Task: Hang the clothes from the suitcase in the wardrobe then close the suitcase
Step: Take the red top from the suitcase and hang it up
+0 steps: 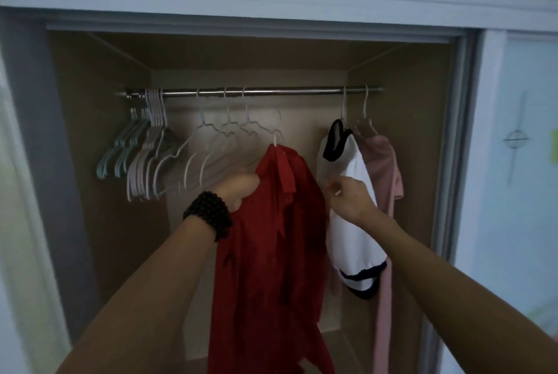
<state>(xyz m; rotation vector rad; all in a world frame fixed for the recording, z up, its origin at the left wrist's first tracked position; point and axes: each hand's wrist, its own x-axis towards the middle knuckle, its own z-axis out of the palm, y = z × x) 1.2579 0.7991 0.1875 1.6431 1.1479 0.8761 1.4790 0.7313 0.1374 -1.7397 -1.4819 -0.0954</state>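
Observation:
A red garment [271, 253] hangs on a white hanger [275, 135], held up in front of the open wardrobe below the metal rail [271, 92]. My left hand [238, 191] grips the garment's left shoulder. My right hand [351, 197] is at its right shoulder with fingers curled, pinching a white hanger end or cloth edge there. A white top with black trim [353, 216] and a pink garment [385, 180] hang on the rail at the right. The suitcase is out of view.
Several empty hangers, teal [120, 147] and pale [157, 159], crowd the rail's left half. A sliding door frame [465, 132] bounds the wardrobe on the right, a grey panel [33, 132] on the left. The wardrobe floor [332, 340] shows below the clothes.

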